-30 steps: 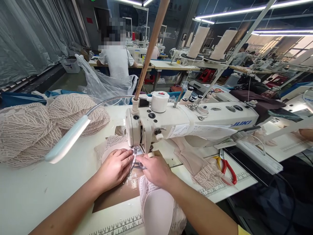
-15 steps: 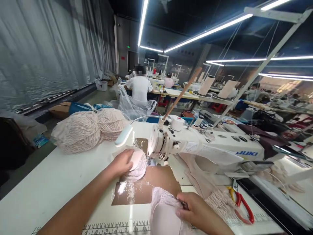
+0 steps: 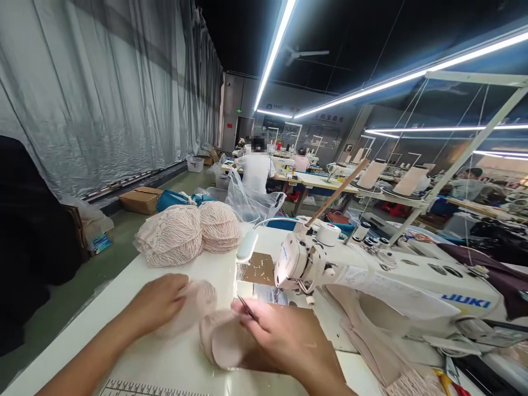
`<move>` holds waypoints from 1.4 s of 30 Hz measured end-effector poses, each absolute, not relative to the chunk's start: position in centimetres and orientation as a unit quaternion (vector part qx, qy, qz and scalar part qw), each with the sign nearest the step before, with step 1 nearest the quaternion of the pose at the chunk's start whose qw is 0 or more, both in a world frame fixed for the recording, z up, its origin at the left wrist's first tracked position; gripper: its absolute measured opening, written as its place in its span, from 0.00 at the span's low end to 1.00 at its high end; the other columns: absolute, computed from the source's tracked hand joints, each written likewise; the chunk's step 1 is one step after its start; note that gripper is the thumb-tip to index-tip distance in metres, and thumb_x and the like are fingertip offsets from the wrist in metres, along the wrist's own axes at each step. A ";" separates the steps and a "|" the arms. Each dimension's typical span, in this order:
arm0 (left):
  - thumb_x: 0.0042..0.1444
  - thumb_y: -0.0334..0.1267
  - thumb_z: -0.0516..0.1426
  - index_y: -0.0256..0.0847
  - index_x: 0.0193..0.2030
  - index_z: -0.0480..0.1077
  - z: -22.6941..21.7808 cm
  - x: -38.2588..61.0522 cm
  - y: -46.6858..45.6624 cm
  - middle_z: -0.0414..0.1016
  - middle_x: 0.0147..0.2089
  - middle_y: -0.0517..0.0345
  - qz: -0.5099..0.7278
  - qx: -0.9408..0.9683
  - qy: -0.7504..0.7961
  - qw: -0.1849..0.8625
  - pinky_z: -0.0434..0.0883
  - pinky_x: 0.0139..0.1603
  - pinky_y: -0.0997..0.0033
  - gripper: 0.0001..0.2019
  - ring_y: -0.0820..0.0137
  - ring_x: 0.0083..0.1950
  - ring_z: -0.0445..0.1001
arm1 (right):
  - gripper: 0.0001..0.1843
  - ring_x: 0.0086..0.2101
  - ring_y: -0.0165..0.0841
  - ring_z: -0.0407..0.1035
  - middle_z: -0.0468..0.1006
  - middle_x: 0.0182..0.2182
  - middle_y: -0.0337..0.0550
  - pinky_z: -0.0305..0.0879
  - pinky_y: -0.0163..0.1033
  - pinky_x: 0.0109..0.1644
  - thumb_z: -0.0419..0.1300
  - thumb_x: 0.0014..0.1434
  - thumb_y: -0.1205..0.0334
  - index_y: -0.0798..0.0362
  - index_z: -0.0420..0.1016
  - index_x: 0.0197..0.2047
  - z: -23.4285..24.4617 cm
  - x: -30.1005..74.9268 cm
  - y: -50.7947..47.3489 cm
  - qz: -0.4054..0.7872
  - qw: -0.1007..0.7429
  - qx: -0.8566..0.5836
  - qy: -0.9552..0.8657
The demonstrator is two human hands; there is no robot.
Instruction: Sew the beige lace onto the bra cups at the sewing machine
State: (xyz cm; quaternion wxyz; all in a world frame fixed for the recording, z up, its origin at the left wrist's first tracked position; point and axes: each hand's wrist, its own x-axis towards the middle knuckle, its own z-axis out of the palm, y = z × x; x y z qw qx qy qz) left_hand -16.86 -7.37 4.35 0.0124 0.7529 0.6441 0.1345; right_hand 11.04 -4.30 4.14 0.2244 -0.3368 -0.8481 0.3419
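My left hand [image 3: 165, 300] is closed on the blurred edge of a pale pink lace bra cup [image 3: 202, 294], left of the sewing machine. My right hand [image 3: 268, 330] is closed around a thin dark pointed tool [image 3: 248, 308], its tip towards the upper left; I cannot tell tweezers from snips. Another smooth beige bra cup [image 3: 226, 346] hangs just below and left of the right fingers, smeared by motion. Whether those fingers also pinch it is hidden. Behind the right hand stands the white sewing machine [image 3: 301, 264], over a brown sheet [image 3: 305, 319] on the tabletop.
Stacked lace cups [image 3: 169, 236] sit at the table's far left. A lamp [image 3: 247, 246] stands beside the needle area. Beige fabric [image 3: 363, 341] lies under the machine arm, near red-and-yellow-handled scissors [image 3: 449, 379]. A printed ruler [image 3: 144, 388] runs along the front edge. A co-worker [image 3: 256, 170] sits ahead.
Both cups have come away from the needle area and front edge, towards the left of the table. My right hand has moved up and left with its tool. The view has shifted left.
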 end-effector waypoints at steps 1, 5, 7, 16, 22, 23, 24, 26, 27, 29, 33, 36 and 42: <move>0.57 0.36 0.48 0.43 0.33 0.66 5.4 -18.1 -7.5 0.75 0.33 0.54 0.158 0.738 0.655 -0.038 0.63 0.31 0.68 0.07 0.61 0.34 0.74 | 0.12 0.42 0.34 0.72 0.77 0.41 0.43 0.69 0.35 0.46 0.46 0.65 0.67 0.50 0.69 0.44 4.2 9.2 -3.4 0.295 0.259 -0.317 -0.864; 0.63 0.45 0.47 0.43 0.42 0.67 11.6 -21.9 -5.2 0.76 0.44 0.48 0.259 0.625 0.688 -0.263 0.65 0.37 0.63 0.12 0.55 0.44 0.73 | 0.19 0.58 0.37 0.63 0.63 0.61 0.55 0.63 0.40 0.59 0.46 0.62 0.72 0.54 0.65 0.54 5.0 2.1 2.1 0.132 0.424 -0.187 -0.876; 0.62 0.40 0.47 0.40 0.44 0.66 13.9 -23.1 -2.7 0.73 0.53 0.45 0.294 0.604 0.674 -0.308 0.64 0.51 0.58 0.11 0.53 0.54 0.68 | 0.20 0.63 0.38 0.56 0.59 0.64 0.56 0.58 0.43 0.64 0.47 0.63 0.71 0.54 0.65 0.57 5.6 -0.5 5.4 0.099 0.471 -0.161 -0.862; 0.51 0.55 0.58 0.33 0.56 0.65 7.2 -24.6 4.6 0.70 0.59 0.40 0.210 0.690 0.674 -0.160 0.66 0.56 0.57 0.32 0.49 0.59 0.68 | 0.27 0.63 0.48 0.54 0.61 0.63 0.56 0.56 0.55 0.64 0.49 0.55 0.77 0.56 0.65 0.58 4.3 0.7 9.8 0.105 0.394 -0.268 -0.873; 0.56 0.58 0.52 0.36 0.59 0.62 6.1 -25.8 4.0 0.61 0.66 0.41 0.241 0.680 0.674 -0.159 0.58 0.66 0.52 0.32 0.51 0.67 0.58 | 0.24 0.35 0.36 0.74 0.79 0.36 0.42 0.71 0.36 0.38 0.49 0.46 0.78 0.50 0.74 0.43 2.1 12.4 1.1 0.154 0.247 -0.279 -0.915; 0.56 0.57 0.51 0.36 0.58 0.62 6.1 -26.0 3.5 0.62 0.66 0.42 0.242 0.679 0.673 -0.164 0.58 0.66 0.50 0.31 0.51 0.67 0.59 | 0.23 0.35 0.35 0.74 0.80 0.35 0.41 0.71 0.36 0.37 0.50 0.47 0.77 0.49 0.75 0.43 1.8 15.0 -0.3 0.162 0.233 -0.312 -0.907; 0.57 0.56 0.51 0.36 0.58 0.62 6.1 -26.1 2.9 0.62 0.66 0.42 0.245 0.678 0.672 -0.170 0.58 0.66 0.49 0.30 0.51 0.67 0.59 | 0.23 0.36 0.36 0.74 0.80 0.37 0.41 0.71 0.37 0.39 0.50 0.49 0.76 0.48 0.74 0.45 1.4 17.7 -1.6 0.168 0.227 -0.353 -0.892; 0.57 0.55 0.50 0.38 0.58 0.61 5.4 -25.8 1.2 0.59 0.67 0.46 0.256 0.681 0.660 -0.186 0.57 0.67 0.46 0.28 0.50 0.67 0.58 | 0.18 0.35 0.36 0.76 0.81 0.38 0.43 0.70 0.37 0.38 0.53 0.55 0.69 0.49 0.73 0.48 0.6 23.1 -3.7 0.147 0.257 -0.476 -0.828; 0.57 0.55 0.49 0.40 0.59 0.59 4.8 -25.3 0.2 0.57 0.69 0.50 0.270 0.676 0.656 -0.198 0.55 0.68 0.46 0.28 0.50 0.68 0.56 | 0.15 0.34 0.38 0.76 0.81 0.38 0.44 0.70 0.39 0.38 0.53 0.59 0.64 0.49 0.73 0.48 0.2 25.6 -4.5 0.102 0.271 -0.543 -0.788; 0.58 0.56 0.48 0.48 0.62 0.54 3.3 -23.7 -2.1 0.51 0.71 0.59 0.278 0.700 0.636 -0.170 0.53 0.69 0.43 0.28 0.50 0.70 0.53 | 0.16 0.39 0.42 0.75 0.79 0.43 0.50 0.68 0.42 0.41 0.54 0.60 0.57 0.52 0.72 0.50 -0.4 30.1 -5.9 0.007 0.266 -0.640 -0.721; 0.57 0.56 0.50 0.61 0.61 0.56 0.3 -18.1 -5.9 0.55 0.69 0.69 0.291 0.705 0.646 -0.022 0.76 0.51 0.47 0.25 0.51 0.67 0.60 | 0.13 0.37 0.44 0.74 0.78 0.42 0.53 0.64 0.41 0.35 0.53 0.61 0.59 0.56 0.73 0.44 -0.7 34.7 -7.3 -0.024 0.157 -0.733 -0.661; 0.56 0.57 0.52 0.62 0.59 0.62 -0.6 -12.5 -7.5 0.61 0.67 0.67 0.288 0.694 0.647 0.133 0.79 0.28 0.68 0.23 0.52 0.62 0.67 | 0.11 0.37 0.41 0.72 0.78 0.34 0.49 0.61 0.39 0.37 0.51 0.63 0.60 0.55 0.73 0.36 0.0 35.1 -7.3 -0.017 0.170 -0.747 -0.642; 0.57 0.54 0.55 0.53 0.56 0.69 0.4 -2.3 -9.6 0.70 0.61 0.57 0.334 0.719 0.508 0.337 0.74 0.54 0.62 0.21 0.56 0.59 0.71 | 0.07 0.37 0.39 0.72 0.78 0.38 0.49 0.55 0.36 0.34 0.55 0.62 0.62 0.55 0.72 0.39 0.6 35.0 -7.4 -0.005 0.122 -0.730 -0.672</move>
